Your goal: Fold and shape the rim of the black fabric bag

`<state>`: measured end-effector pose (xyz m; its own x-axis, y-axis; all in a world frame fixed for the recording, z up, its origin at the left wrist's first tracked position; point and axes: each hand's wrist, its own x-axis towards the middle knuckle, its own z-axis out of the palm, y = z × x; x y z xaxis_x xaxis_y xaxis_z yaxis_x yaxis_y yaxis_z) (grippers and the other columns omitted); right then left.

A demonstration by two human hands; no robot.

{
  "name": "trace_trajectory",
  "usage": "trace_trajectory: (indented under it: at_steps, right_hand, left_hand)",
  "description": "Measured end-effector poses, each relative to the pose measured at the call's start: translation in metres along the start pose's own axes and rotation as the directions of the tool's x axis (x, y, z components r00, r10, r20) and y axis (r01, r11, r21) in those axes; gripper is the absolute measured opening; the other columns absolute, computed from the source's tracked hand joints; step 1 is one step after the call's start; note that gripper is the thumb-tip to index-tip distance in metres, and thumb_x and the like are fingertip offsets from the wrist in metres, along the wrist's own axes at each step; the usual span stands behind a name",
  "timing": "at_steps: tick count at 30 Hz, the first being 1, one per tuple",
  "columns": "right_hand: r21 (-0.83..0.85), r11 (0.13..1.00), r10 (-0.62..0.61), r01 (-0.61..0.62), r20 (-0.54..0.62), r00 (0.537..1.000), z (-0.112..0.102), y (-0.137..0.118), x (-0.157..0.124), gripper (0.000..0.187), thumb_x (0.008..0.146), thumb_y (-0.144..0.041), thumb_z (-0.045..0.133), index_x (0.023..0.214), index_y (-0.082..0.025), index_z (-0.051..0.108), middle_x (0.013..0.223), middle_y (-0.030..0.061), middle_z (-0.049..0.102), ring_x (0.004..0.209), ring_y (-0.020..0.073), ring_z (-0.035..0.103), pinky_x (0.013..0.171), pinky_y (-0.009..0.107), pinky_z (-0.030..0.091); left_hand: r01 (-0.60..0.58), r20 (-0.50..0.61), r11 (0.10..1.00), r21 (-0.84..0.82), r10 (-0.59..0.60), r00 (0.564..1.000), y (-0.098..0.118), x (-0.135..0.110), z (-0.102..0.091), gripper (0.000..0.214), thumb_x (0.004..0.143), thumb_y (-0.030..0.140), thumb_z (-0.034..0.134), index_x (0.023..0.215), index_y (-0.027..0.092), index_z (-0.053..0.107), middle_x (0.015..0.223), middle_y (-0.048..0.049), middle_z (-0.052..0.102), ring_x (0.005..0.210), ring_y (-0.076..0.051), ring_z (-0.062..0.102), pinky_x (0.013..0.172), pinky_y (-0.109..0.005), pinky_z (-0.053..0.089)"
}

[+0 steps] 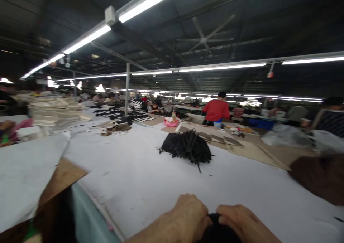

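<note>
At the bottom of the view my left hand point(188, 216) and my right hand point(238, 218) are side by side, both closed on a piece of black fabric point(219, 232). The fabric bulges up between them, and its lower part runs out of the frame. Thumbs and fingertips of both hands press into its top edge. Beyond my hands, on the white table surface point(139, 164), lies a pile of black pieces point(188, 146) with many loose strips or ties sticking out. It is apart from both hands.
Stacks of cream sheets point(53, 110) stand at the left, with black-and-white pieces point(115, 110) further back. A pink basket point(171, 122) holds small items. A person in a red top point(217, 110) stands beyond the table. Dark brown material point(319, 176) and clear plastic point(286, 137) lie right.
</note>
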<state>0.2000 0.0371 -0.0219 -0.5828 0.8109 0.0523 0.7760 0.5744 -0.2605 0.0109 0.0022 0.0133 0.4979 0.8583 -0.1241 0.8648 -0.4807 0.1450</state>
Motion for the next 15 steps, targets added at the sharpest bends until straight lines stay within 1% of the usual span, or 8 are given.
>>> trace_trajectory:
  at_steps: [1,2,4,7,11,15]
  right_hand:
    - [-0.022,0.998,0.055,-0.055,-0.005,0.998,-0.007,-0.004,-0.004,0.027,0.085,-0.031,0.038,0.064,-0.023,0.052,0.066,-0.0009,0.061,0.064,0.0154,0.054,0.055,0.025,0.037]
    - [-0.042,0.994,0.099,-0.099,-0.008,0.995,-0.013,-0.008,-0.007,0.026,0.086,-0.029,0.036,0.066,-0.022,0.052,0.068,0.0,0.061,0.066,0.0161,0.054,0.057,0.025,0.036]
    - [-0.078,0.985,0.15,-0.152,-0.025,0.988,-0.02,-0.015,-0.012,0.026,0.086,-0.027,0.033,0.071,-0.021,0.053,0.073,0.0022,0.061,0.07,0.0174,0.054,0.061,0.026,0.036]
    - [-0.124,0.979,0.165,-0.164,-0.003,0.986,-0.025,-0.02,-0.021,0.028,0.087,-0.026,0.029,0.075,-0.019,0.054,0.078,0.0055,0.062,0.074,0.0191,0.054,0.065,0.029,0.036]
    - [-0.162,0.97,0.187,-0.184,0.004,0.982,-0.028,-0.019,-0.032,0.029,0.088,-0.027,0.03,0.075,-0.018,0.055,0.077,0.0065,0.062,0.072,0.0192,0.055,0.063,0.028,0.035]
    - [-0.202,0.971,0.128,-0.128,-0.013,0.992,-0.031,-0.015,-0.028,0.033,0.088,-0.031,0.031,0.069,-0.018,0.055,0.068,0.0045,0.061,0.063,0.0159,0.053,0.057,0.025,0.032]
  left_hand:
    - [-0.005,-0.04,1.0,0.024,0.006,0.999,0.001,0.0,-0.002,0.028,0.079,0.024,0.04,0.077,0.016,0.067,0.075,-0.0117,0.067,0.073,-0.026,0.062,0.064,-0.033,0.045]
    - [0.011,-0.085,1.0,0.002,-0.011,0.996,0.001,-0.001,-0.003,0.033,0.082,0.026,0.036,0.076,0.015,0.067,0.074,-0.0119,0.067,0.072,-0.024,0.062,0.063,-0.031,0.045]
    - [0.043,-0.128,0.998,-0.051,-0.049,0.991,0.001,-0.003,-0.003,0.037,0.083,0.029,0.034,0.074,0.015,0.067,0.072,-0.0113,0.067,0.068,-0.023,0.062,0.059,-0.029,0.044]
    - [0.046,-0.16,0.996,-0.073,-0.058,0.985,-0.002,-0.005,0.004,0.036,0.082,0.03,0.035,0.07,0.016,0.065,0.069,-0.0094,0.066,0.065,-0.021,0.061,0.056,-0.026,0.042]
    - [0.008,-0.259,0.996,-0.084,-0.03,0.965,-0.01,-0.005,0.016,0.036,0.083,0.029,0.033,0.066,0.018,0.062,0.067,-0.0071,0.064,0.064,-0.019,0.059,0.056,-0.025,0.039]
    - [-0.003,-0.26,0.992,-0.128,-0.031,0.965,-0.013,-0.01,0.018,0.037,0.084,0.03,0.032,0.061,0.017,0.058,0.06,-0.005,0.06,0.056,-0.015,0.054,0.05,-0.022,0.035]
